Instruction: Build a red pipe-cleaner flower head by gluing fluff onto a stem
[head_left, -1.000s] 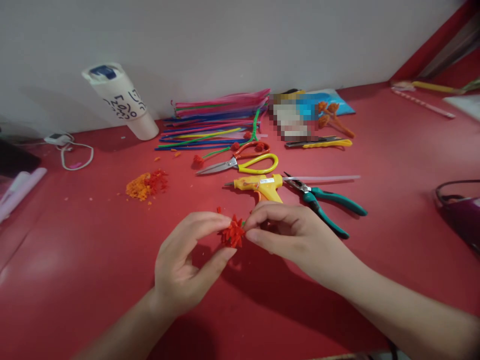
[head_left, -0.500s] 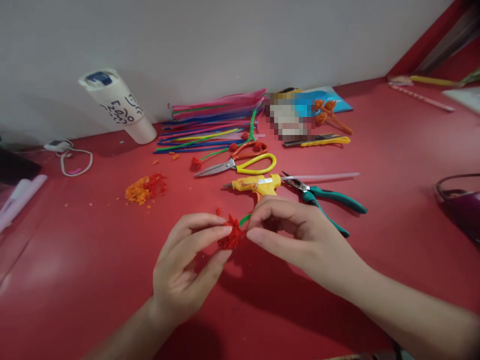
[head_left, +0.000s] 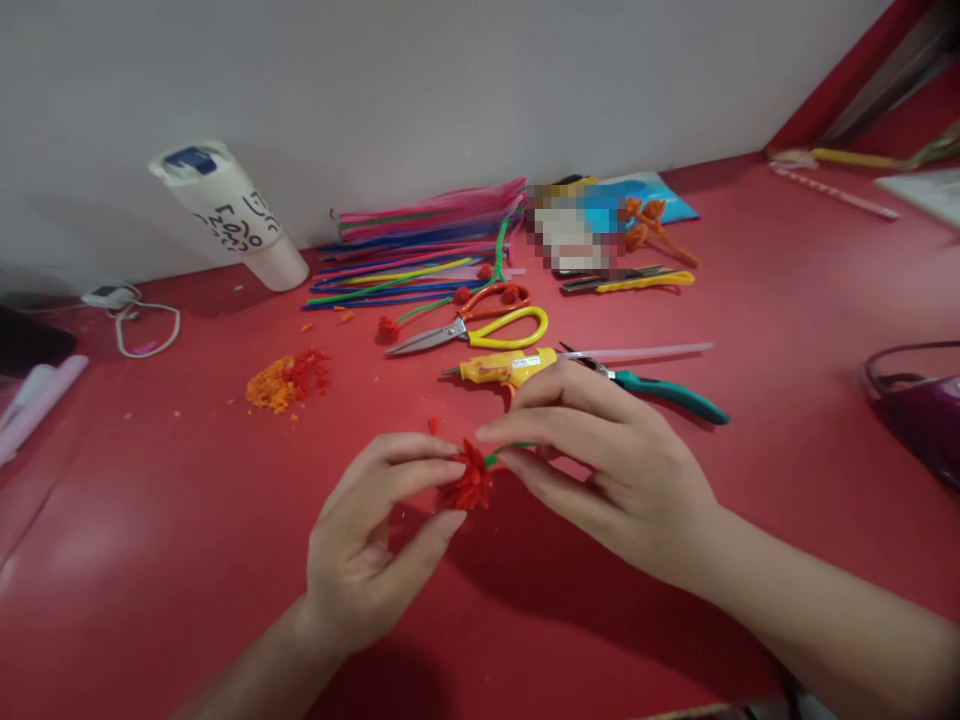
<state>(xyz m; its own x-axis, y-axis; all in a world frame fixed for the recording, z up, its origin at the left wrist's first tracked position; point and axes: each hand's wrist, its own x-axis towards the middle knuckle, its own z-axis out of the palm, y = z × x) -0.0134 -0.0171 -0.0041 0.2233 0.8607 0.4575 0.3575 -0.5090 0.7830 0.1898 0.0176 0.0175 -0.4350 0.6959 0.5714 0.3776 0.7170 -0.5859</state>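
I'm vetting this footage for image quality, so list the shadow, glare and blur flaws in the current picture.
Head view: a broad shadow darkens the red table below the right hand; head view: pale glare softens the table's left side; head view: the right forearm looks soft toward the right edge; head view: a blocky pixel patch hides details near the wall.

On the white tumbler (head_left: 232, 215) at the far left of your worktop (head_left: 225, 510), you have slanted black characters (head_left: 234, 228); some resemble O and M, but no word reads surely. Your yellow glue gun (head_left: 484, 369) bears a white label (head_left: 526, 362), its print too small to read.
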